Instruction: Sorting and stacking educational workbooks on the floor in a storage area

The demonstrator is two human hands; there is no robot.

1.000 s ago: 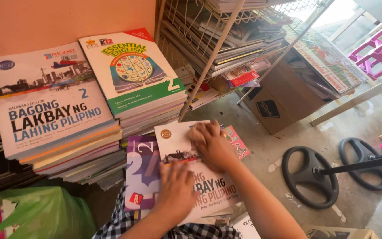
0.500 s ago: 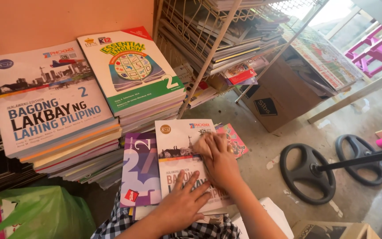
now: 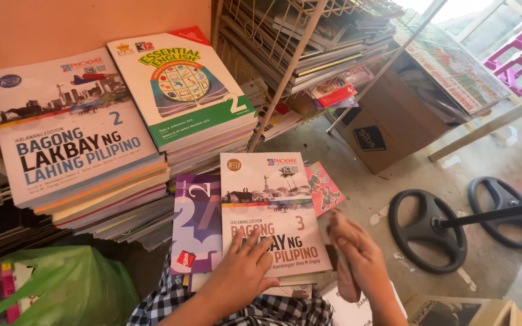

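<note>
- Two hands work at a white schoolbook (image 3: 270, 208) that lies face up on top of a small pile in the person's lap, over checked cloth (image 3: 243, 311).
- Left hand (image 3: 243, 271) rests flat and open on the lower part of that book's cover, fingers spread, gripping nothing.
- Right hand (image 3: 354, 256) hangs just beside the book's right edge, open and blurred, fingers loosely together; nothing is in it.
- Under the white book, a purple book (image 3: 196, 220) sticks out on the left and a pink book (image 3: 324, 187) on the right.
- Beyond these, two tall stacks stand side by side: one topped by a white-and-blue book (image 3: 67, 130), one by a green-and-white book (image 3: 182, 84).
- A wire rack (image 3: 297, 48) full of books rises behind, with a cardboard box (image 3: 382, 127) near it on the floor.
- A green plastic bag (image 3: 55, 290) sits at lower left, and two black rings (image 3: 427, 229) lie on the concrete at right.
</note>
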